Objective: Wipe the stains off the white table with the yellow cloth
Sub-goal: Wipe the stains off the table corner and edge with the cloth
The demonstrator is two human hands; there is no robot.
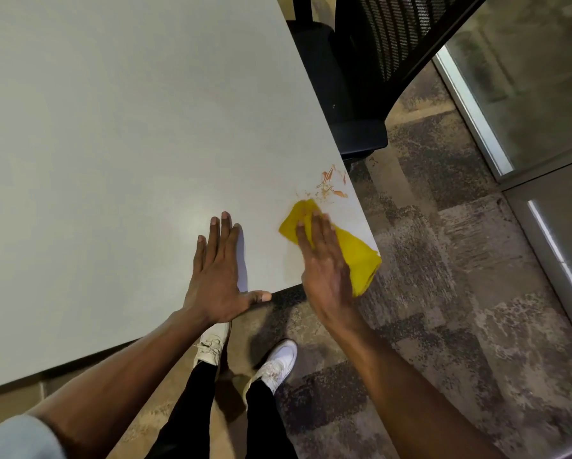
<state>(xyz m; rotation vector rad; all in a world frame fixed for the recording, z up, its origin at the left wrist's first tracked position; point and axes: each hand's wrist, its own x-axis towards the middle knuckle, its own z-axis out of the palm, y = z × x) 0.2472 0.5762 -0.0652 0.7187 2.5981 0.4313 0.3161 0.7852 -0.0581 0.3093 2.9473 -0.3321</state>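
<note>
A folded yellow cloth [357, 253] lies on the near right corner of the white table [112, 144], one end hanging over the right edge. My right hand [321, 260] presses flat on the cloth, fingers extended. Orange-brown stains [329, 185] smear the tabletop just beyond the cloth, close to the right edge. My left hand [218, 273] rests flat on the table to the left of the cloth, fingers spread, thumb along the near edge, holding nothing.
A black mesh office chair [370, 77] stands against the table's right edge beyond the stains. Patterned carpet [443, 276] covers the floor, with a glass partition [526, 94] at the right. My feet in white shoes [278, 362] stand by the table corner.
</note>
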